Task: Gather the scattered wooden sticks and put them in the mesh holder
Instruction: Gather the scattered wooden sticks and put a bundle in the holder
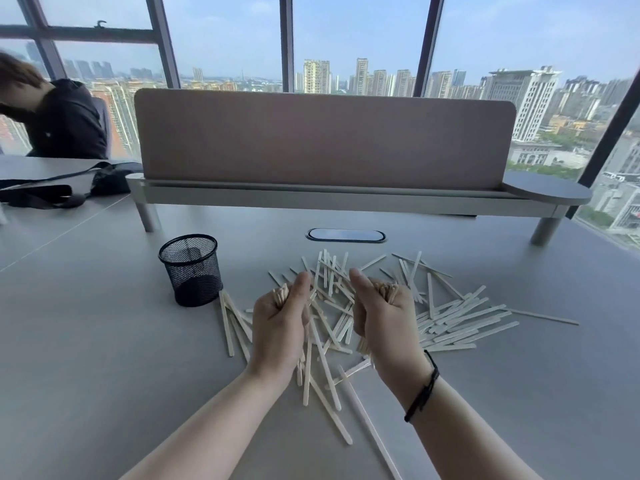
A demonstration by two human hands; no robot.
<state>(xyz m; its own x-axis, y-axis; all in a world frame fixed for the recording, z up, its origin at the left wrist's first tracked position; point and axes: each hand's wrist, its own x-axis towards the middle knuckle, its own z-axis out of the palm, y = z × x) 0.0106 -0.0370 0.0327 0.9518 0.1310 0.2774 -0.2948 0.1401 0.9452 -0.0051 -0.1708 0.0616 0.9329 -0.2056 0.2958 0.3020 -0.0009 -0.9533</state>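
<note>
Grey bench (104,341) by tall windows, city towers outside. Pink divider panel (322,136) stands on a raised shelf across the back of the bench; oval cable port (346,234) just below it. Black mesh holder (190,268) upright on the bench, left of the pile, looks empty apart from a dark shape inside, cannot tell what. Scattered wooden sticks (460,320) lie loose across the bench centre and right, many overlapping, some fanned out to the right, a few reaching toward the near edge. A couple of sticks lie just beside the holder base on its right.

Left hand (280,323) closed in a fist round a bundle of sticks, ends poking out above the thumb. Right hand (381,317) also closed round a bundle of sticks, ends showing past the fingers. Both hands raised over the pile, close together, thumbs up. Black cord bracelet (424,386) on the right wrist.

Far left: another person in dark top (65,123) seated at the next bench, black bag with strap (69,188) lying on it.
</note>
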